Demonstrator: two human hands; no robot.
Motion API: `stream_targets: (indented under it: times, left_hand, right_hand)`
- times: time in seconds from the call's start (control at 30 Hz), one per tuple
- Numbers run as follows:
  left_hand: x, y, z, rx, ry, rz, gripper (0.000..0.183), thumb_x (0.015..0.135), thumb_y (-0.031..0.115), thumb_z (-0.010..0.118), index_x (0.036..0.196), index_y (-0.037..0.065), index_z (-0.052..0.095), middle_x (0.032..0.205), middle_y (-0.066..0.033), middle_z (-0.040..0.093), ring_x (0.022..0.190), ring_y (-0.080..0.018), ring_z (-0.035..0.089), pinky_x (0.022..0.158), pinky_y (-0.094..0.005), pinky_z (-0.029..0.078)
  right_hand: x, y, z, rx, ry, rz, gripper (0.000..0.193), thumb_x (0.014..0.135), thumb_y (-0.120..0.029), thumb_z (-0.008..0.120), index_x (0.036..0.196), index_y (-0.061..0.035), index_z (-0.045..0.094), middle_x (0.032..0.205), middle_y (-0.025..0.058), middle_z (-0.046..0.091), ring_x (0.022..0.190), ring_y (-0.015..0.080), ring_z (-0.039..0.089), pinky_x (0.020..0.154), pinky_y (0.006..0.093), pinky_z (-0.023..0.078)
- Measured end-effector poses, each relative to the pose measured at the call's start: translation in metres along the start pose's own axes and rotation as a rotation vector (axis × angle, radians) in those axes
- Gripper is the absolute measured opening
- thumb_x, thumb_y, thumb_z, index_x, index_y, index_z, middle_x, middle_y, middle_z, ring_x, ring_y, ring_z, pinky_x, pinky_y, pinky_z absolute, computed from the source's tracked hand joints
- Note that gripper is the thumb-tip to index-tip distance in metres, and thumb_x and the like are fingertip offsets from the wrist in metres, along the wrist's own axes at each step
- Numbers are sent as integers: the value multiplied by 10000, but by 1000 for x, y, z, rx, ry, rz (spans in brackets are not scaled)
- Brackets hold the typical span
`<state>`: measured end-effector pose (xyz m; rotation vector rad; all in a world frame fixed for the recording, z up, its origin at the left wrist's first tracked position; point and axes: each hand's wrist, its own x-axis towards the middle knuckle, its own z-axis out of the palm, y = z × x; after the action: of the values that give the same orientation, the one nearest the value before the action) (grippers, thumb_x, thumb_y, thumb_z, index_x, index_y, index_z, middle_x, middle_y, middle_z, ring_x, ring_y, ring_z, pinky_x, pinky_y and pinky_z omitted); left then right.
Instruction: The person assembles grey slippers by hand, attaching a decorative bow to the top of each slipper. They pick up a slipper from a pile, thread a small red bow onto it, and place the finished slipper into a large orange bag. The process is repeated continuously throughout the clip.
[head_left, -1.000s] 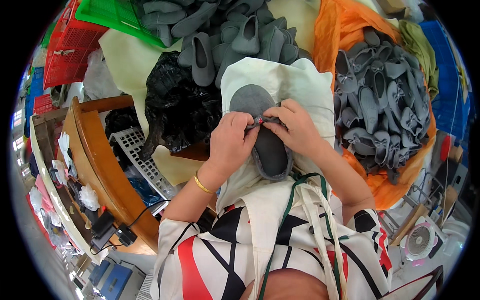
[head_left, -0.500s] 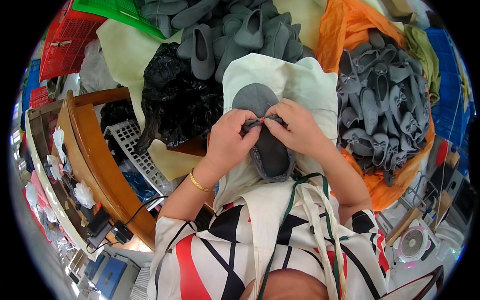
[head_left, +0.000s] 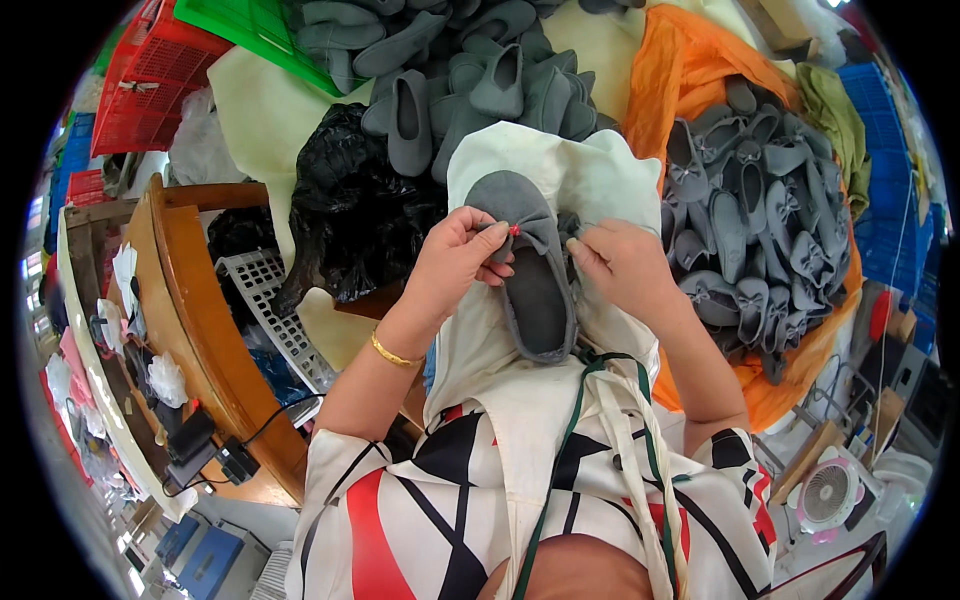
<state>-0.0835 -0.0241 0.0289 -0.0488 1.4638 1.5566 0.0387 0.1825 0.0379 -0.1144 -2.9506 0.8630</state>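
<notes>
A grey slip-on shoe (head_left: 540,310) lies on the white apron over my lap, its toe pointing away from me. Across its front sits a grey bow with a red centre (head_left: 515,231). My left hand (head_left: 455,260) grips the shoe at the bow, thumb on top beside the red centre. My right hand (head_left: 628,268) is apart from the bow, just right of the shoe, with fingers curled and thumb pressed in. A small dark grey piece (head_left: 568,224) shows by its fingertips; whether the fingers hold it is hard to see.
Grey shoes (head_left: 500,85) are heaped ahead. More, with bows, fill an orange sack (head_left: 690,45) at right. A black plastic bag (head_left: 360,200) lies left of my lap, near a white plastic crate (head_left: 285,310) and a wooden desk (head_left: 190,330). A fan (head_left: 830,490) stands lower right.
Both hands were pinching the bow at the red centre. My right hand has come away to the right; the left now holds the shoe, which is turned slightly with the bow spread.
</notes>
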Motion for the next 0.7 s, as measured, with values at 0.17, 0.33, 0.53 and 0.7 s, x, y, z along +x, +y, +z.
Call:
stream_targets:
  times: [0.17,0.33,0.53,0.7]
  left_hand:
    - [3,0,0,-66,42,-8,235,941,280,629,956,53,573,766,-62,646,575,-125,618,533,-240,510]
    - [3,-7,3,-69,87,17,183,939,262,631,911,83,601,727,-50,656,540,-111,621,488,-224,506]
    - [7,-6,5,-61,104,19,190,924,264,649,893,81,605,710,-49,662,503,-104,605,466,-216,483]
    - [5,-7,6,-51,124,34,217,907,279,673,903,77,596,716,-57,660,504,-111,600,475,-222,471]
  right_hand:
    - [-2,9,13,78,98,6,242,860,-218,658,726,-38,567,710,122,556,678,327,573,595,423,454]
    - [-4,9,32,213,123,1,242,848,-260,673,784,-46,579,764,123,565,719,319,585,615,418,462]
    - [-5,19,35,75,-19,-97,231,848,-262,665,795,-55,578,762,109,544,734,312,586,622,416,472]
    - [-9,24,23,16,-5,-131,215,835,-241,659,754,-67,562,754,93,541,736,282,595,602,392,485]
